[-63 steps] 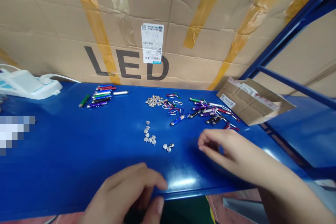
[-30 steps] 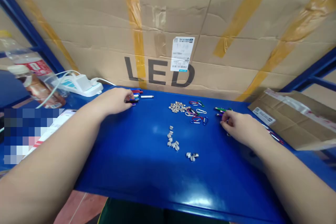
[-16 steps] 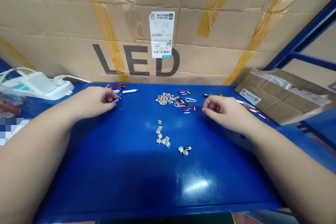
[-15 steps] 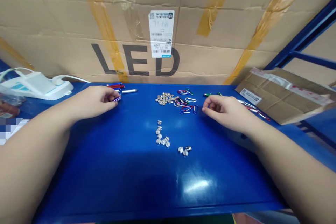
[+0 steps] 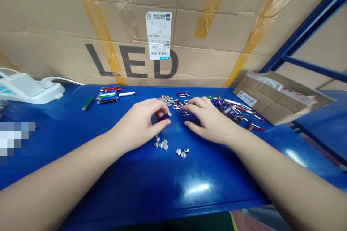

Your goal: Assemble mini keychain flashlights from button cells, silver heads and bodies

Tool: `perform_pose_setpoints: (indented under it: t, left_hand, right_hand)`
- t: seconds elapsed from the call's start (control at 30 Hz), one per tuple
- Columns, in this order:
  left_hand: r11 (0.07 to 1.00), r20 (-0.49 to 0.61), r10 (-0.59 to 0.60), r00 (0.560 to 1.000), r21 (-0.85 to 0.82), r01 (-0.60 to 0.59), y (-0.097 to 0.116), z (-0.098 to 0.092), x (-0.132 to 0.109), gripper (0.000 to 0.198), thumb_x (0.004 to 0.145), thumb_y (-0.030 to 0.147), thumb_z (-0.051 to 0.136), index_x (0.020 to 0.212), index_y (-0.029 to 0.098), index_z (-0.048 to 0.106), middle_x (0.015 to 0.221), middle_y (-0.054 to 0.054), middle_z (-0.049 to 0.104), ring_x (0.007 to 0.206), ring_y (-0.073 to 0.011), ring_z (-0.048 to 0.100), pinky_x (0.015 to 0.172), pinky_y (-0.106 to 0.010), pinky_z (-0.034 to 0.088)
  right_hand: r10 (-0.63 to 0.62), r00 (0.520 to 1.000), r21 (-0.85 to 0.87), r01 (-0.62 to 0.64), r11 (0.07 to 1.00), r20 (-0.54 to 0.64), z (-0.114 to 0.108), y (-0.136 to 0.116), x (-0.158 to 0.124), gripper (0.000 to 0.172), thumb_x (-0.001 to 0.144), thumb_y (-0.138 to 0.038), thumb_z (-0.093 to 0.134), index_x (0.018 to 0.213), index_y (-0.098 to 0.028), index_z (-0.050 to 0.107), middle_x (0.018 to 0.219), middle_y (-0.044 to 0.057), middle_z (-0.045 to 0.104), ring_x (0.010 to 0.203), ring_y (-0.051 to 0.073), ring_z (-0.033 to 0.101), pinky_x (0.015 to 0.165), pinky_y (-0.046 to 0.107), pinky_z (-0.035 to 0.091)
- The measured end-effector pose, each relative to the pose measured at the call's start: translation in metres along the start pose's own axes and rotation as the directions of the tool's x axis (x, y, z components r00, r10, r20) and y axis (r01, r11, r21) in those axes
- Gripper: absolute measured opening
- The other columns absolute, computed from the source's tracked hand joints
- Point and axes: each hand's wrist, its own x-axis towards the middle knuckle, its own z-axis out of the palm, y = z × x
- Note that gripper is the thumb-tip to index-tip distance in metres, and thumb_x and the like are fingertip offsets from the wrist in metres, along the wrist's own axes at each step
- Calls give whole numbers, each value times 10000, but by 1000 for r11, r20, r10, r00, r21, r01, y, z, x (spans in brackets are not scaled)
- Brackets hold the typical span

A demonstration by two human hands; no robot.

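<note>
While the left hand (image 5: 139, 124) pinches a slim purple metal tube (image 5: 163, 117) between thumb and fingertips, with a silvery end poking out just past the fingers, the right hand (image 5: 210, 122) sits just beside it, fingers spread and curved, nothing visibly pinched. Those right fingertips (image 5: 189, 105) are right over a little tangle of colorful metal carabiners (image 5: 182, 103), pretty much touching them. Both hands are working around the middle of a glossy blue metal bench top (image 5: 206, 184), a bit back from its near edge.

Just past the left hand, toward the far edge, there's a pile of small silver button cells (image 5: 165, 99). Nearer in, right below the hands, are two small groups of silver slotted screw caps (image 5: 161, 144) (image 5: 182, 152). Toward the far right is a messy heap of mini flashlights with carabiners attached (image 5: 233, 110), next to a flat brown cardboard mailer (image 5: 276, 99).

Over on the far left there's a neat row of colored mini flashlights (image 5: 108, 94), with a loose green one (image 5: 87, 103) and a silver one (image 5: 127, 94) on either side. A white power strip (image 5: 27, 92) sits at the left end, and a big taped cardboard carton printed LED (image 5: 130, 18) stands behind the far edge.
</note>
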Motion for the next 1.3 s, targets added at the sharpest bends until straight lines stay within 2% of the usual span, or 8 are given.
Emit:
perform_pose_setpoints:
  t: [0.13,0.33,0.53,0.67,0.83,0.97,1.13,1.3]
  left_hand:
    - [996,-118,35,992,83,-25,-23,11,4,72,918,257,661,937,196,629,880,-11,616,777,-169,606,717,-299,516]
    - [999,-113,27,993,32,-24,-35,13,6,104,958,234,585,1012,198,667,1027,-53,685,908,-197,661,785,-315,547]
    - [997,-116,54,992,55,-48,-34,2,2,205,932,147,498,977,201,691,1046,-72,717,998,-226,687,925,-373,564]
    - [998,-104,1,995,61,6,-39,-1,1,214,928,153,488,986,197,689,1071,-76,732,1018,-233,701,946,-390,570]
    - [984,-38,-164,986,-69,162,-43,-3,-1,246,923,184,541,1151,223,625,1131,-61,762,1046,-238,730,942,-403,588]
    - [986,29,-155,988,-60,156,-45,-4,-4,187,915,209,568,1083,234,647,1109,-45,770,1007,-243,738,928,-415,590]
    - [989,49,-136,989,-44,138,-44,-6,-6,164,917,227,575,1046,240,675,1078,-33,773,953,-234,734,865,-383,587]
    - [992,44,-114,993,-41,116,-40,-6,-4,171,939,279,592,1052,227,710,1064,-51,766,906,-225,720,813,-357,588]
  right_hand:
    - [9,1000,-163,-8,987,3,15,9,5,414,1035,-270,512,1417,-158,623,1435,158,602,1329,336,505,1158,553,435]
    - [24,999,-174,-17,985,38,16,14,8,339,1034,-280,519,1287,-173,716,1283,140,689,1200,313,567,1107,523,465]
    - [203,979,-240,-203,949,-27,12,20,6,234,959,-337,609,1026,-174,763,1109,144,732,1071,335,591,995,521,486]
    - [276,959,-258,-284,924,-67,12,13,9,253,938,-334,610,1043,-155,753,1060,156,732,1021,346,591,973,532,483]
    - [114,991,-205,-98,974,68,15,4,25,411,1001,-287,543,1370,-158,671,1263,161,671,1135,326,575,1058,495,459]
    - [81,989,-268,-45,962,126,19,4,41,465,1046,-296,483,1480,-191,613,1282,181,619,1120,329,547,1028,497,473]
    - [-29,988,-273,71,959,154,19,0,48,360,1028,-231,516,1302,-200,747,1122,153,664,1073,307,561,994,464,481]
    - [-78,988,-134,97,986,135,18,-4,46,158,981,-224,635,995,-188,789,963,95,698,976,263,625,962,422,492]
